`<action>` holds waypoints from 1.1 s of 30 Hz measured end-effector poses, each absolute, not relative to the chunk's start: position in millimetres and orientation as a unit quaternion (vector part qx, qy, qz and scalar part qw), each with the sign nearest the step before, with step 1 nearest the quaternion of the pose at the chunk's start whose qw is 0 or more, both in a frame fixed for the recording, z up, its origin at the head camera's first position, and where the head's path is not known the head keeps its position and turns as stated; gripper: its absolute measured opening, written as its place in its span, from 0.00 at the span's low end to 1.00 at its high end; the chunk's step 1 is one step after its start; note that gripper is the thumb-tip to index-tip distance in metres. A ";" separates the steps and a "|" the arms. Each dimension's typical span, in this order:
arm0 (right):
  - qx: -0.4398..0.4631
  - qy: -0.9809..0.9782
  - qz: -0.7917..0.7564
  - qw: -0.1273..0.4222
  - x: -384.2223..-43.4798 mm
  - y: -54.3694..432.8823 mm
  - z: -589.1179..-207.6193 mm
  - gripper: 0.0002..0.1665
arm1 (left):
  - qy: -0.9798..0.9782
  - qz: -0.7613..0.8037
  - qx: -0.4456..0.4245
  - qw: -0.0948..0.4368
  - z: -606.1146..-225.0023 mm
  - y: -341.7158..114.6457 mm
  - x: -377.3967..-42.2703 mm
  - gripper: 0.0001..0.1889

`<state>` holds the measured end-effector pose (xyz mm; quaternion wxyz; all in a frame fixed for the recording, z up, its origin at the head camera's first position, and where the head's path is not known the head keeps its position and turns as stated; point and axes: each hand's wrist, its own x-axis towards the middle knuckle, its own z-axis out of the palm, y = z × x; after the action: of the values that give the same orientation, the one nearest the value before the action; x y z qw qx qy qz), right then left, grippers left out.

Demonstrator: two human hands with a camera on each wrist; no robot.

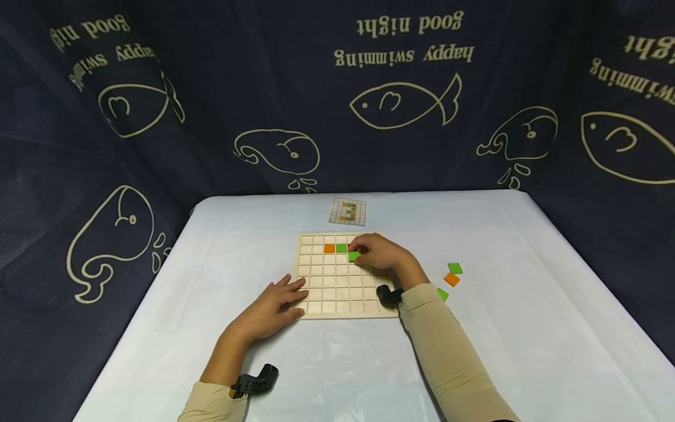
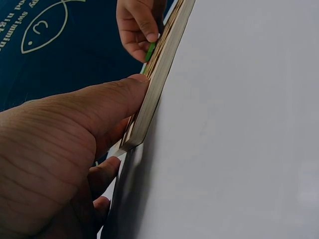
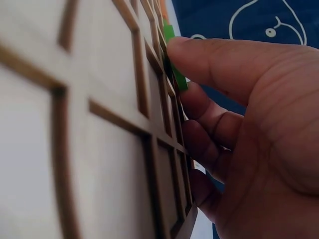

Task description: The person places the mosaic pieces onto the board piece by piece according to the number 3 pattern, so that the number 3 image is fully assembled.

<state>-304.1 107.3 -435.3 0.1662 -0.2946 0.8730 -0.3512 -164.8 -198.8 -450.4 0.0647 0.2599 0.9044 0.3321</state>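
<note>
I've got the right hand (image 1: 379,251) pinching a green tile (image 1: 353,256) between thumb and finger at the far part of the board (image 1: 336,281), just nearer than a row with an orange tile (image 1: 329,248) and a second green tile (image 1: 341,248). A fingertip grip makes sense to me, since those cells have raised rims. The left hand (image 1: 274,306) lies relaxed, fingers loose at the board's left edge, thumb by the near corner, probably so it won't slide. The card (image 1: 348,211) sits past the far edge, I guess where it's easy to see. Can't really tell if the pinched tile is touching its cell, fingers block it. Room-wise, the table (image 1: 527,351) runs wide on both sides, but the right sleeve (image 1: 448,346) partly covers one of the loose tiles (image 1: 452,279), so that's my tight side.
</note>
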 end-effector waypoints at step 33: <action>-0.277 0.856 -0.401 0.172 -294.3 125.9 -423.6 0.16 | 0.902 0.332 0.268 0.062 -450.1 -198.4 -164.6 0.25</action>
<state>-294.3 125.9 -423.6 0.1718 -0.2770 0.8561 -0.4011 -164.6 -198.4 -450.1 0.0620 0.2682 0.9023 0.3319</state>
